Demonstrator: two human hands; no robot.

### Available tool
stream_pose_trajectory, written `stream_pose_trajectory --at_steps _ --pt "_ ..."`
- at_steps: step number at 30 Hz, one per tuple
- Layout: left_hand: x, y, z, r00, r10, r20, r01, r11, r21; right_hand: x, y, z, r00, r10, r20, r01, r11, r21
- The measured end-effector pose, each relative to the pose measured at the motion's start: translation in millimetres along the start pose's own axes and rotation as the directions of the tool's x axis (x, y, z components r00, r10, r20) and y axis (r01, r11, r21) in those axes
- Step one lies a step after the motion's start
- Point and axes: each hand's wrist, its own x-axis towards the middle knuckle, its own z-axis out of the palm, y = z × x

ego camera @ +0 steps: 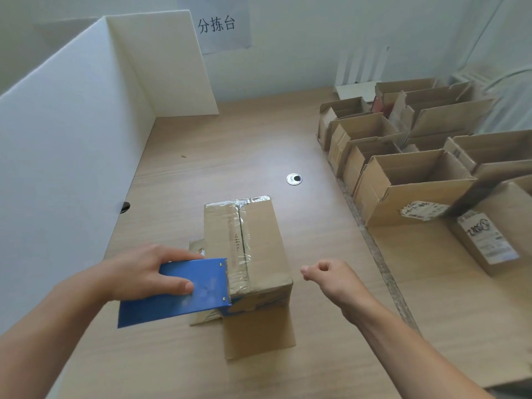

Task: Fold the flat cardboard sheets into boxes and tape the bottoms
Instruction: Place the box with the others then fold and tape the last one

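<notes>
A blue dispenser (187,292) is clasped in the left grip (144,272) against the taped box (259,240) near the worktop (201,168) front edge. The right grip (331,279) is curled, empty, beside it.

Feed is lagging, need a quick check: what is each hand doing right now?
Left hand: grips the blue tape dispenser against the box.
Right hand: closed, fingers curled, holding nothing, beside the box.

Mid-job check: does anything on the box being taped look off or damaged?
Yes. The clear tape along the box seam is wrinkled and bunched at the far edge, and again near the blue dispenser in the left hand, not flat. A ragged, torn flap sticks out at the box's left side.
</notes>
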Motion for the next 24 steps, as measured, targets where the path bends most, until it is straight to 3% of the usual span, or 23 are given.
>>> stream_pose_trajectory --at_steps 13,20,24 --pt "24.4 -5.1 -2.9 0.986 -0.121 0.114 0.114 0.991 0.064 8.1 3.0 12.1 0.996 0.082 0.018 -0.079 0.988 -0.133" --pt "29.8 -13.3 4.4 0.976 -0.162 0.148 0.158 0.987 0.035 7.4 -0.5 13.0 0.953 0.222 0.204 -0.218 0.975 -0.042" --pt "30.3 -14.2 4.6 0.975 -0.164 0.15 0.161 0.986 0.033 7.9 10.6 10.8 0.927 0.296 0.229 -0.286 0.955 -0.079"
